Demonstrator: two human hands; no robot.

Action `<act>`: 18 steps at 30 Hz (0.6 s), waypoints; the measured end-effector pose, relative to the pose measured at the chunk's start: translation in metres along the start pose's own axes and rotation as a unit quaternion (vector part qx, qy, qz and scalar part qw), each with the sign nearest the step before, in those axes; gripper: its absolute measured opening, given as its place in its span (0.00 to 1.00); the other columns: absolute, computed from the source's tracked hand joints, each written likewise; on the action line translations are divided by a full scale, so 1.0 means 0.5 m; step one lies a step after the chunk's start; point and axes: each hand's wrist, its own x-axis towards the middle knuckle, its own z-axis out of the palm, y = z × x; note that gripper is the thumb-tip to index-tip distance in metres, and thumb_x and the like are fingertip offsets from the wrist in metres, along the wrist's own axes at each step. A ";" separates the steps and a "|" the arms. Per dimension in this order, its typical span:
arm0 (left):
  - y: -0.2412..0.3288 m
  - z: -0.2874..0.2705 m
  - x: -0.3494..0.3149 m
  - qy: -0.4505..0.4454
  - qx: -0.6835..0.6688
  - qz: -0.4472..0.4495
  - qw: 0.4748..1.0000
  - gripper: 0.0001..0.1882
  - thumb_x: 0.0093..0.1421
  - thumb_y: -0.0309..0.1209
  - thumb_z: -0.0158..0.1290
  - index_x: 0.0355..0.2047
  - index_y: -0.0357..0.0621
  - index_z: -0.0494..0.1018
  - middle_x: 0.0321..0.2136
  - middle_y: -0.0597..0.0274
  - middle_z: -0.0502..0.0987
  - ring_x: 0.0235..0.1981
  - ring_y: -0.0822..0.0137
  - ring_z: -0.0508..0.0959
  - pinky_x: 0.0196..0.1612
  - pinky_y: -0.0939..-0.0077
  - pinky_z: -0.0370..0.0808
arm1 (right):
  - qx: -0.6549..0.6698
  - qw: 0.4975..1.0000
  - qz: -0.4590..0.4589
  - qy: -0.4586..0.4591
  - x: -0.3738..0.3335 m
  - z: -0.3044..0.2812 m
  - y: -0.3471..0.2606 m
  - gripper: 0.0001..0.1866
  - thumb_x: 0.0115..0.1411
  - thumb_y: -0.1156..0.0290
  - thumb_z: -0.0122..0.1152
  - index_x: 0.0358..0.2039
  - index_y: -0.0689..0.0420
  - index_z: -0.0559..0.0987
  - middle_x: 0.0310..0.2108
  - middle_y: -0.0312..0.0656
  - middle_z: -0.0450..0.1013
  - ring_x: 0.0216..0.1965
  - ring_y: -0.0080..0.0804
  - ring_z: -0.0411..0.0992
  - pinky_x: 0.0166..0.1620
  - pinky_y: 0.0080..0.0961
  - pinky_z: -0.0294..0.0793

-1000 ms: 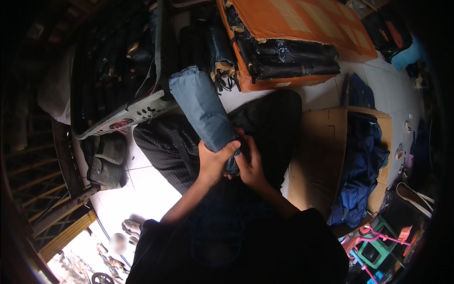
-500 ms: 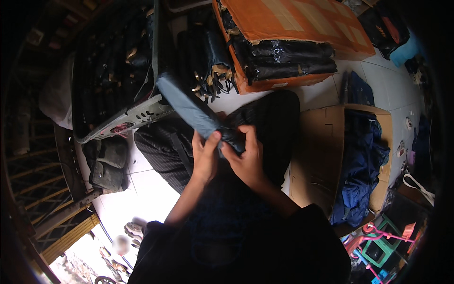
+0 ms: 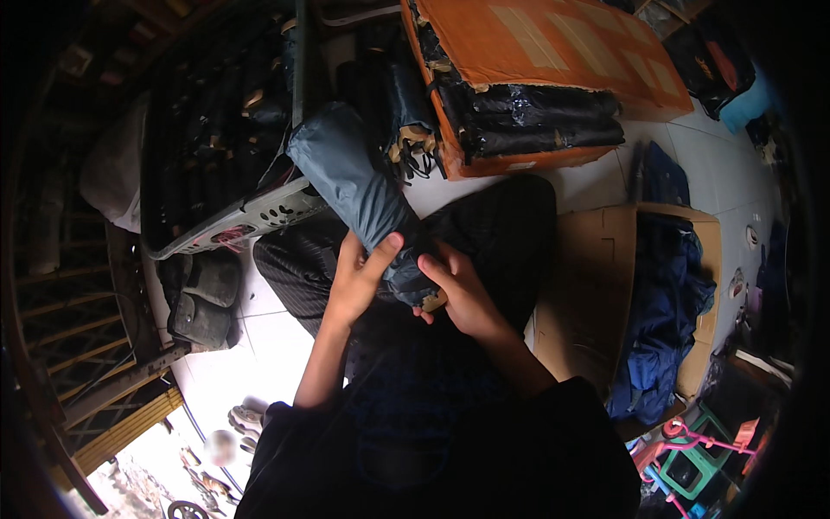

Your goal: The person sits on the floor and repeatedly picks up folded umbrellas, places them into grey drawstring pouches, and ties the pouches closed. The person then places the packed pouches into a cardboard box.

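Above my lap I hold a long, rolled grey-blue fabric bundle (image 3: pixel 346 173), shaped like a folded umbrella, tilted with its wide end up and to the left. My left hand (image 3: pixel 356 281) grips the left side of its lower part, thumb lying across the front. Around the lower right end, which is darker and shows a small tan tip, my right hand (image 3: pixel 462 294) is closed. The fingers behind the bundle are partly hidden. Just beyond its wide end stands a grey plastic crate (image 3: pixel 272 206) filled with similar dark bundles that have tan ends.
An orange box (image 3: pixel 553 39) with black wrapped bundles stands at the far side, more dark bundles (image 3: pixel 411 95) beside it. On my right is a cardboard box (image 3: pixel 588 277) holding dark blue fabric (image 3: pixel 661 303). Dark grey pouches (image 3: pixel 205 298) lie left of my knee.
The bundle has turned so its broader face shows, and looks wider. Its lower end with the tan tip has come into view. My hands have moved slightly apart, both still gripping it.
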 end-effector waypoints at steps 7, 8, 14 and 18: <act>0.021 0.007 -0.034 0.074 0.382 0.373 0.842 0.18 0.41 0.24 0.66 0.35 0.38 0.78 0.35 0.56 0.72 0.37 0.58 0.74 0.40 0.69 0.71 | -0.027 0.990 -0.071 0.115 0.005 -0.008 0.017 0.17 0.57 0.64 0.63 0.40 0.60 0.71 0.27 0.40 0.72 0.14 0.26 0.72 0.13 0.18 0.69; 0.023 0.008 -0.031 0.069 0.367 0.358 0.856 0.15 0.42 0.22 0.65 0.33 0.39 0.79 0.32 0.57 0.73 0.34 0.59 0.74 0.39 0.69 0.71 | -0.028 0.990 -0.074 0.119 0.004 -0.009 0.018 0.16 0.57 0.64 0.63 0.40 0.60 0.71 0.26 0.40 0.72 0.14 0.26 0.71 0.13 0.18 0.69; 0.018 0.015 -0.006 0.098 0.380 0.447 0.804 0.11 0.42 0.19 0.63 0.29 0.37 0.77 0.26 0.58 0.74 0.29 0.61 0.74 0.36 0.69 0.70 | -0.024 0.984 -0.096 0.150 0.014 -0.006 0.024 0.13 0.58 0.64 0.62 0.35 0.59 0.73 0.24 0.38 0.71 0.14 0.21 0.70 0.13 0.16 0.68; -0.005 0.042 0.002 0.165 0.353 0.434 0.812 0.11 0.43 0.17 0.63 0.28 0.38 0.76 0.26 0.59 0.74 0.30 0.60 0.73 0.35 0.68 0.70 | -0.057 0.971 -0.122 0.196 0.016 0.009 0.017 0.11 0.58 0.65 0.63 0.33 0.59 0.74 0.24 0.36 0.71 0.16 0.18 0.69 0.13 0.16 0.68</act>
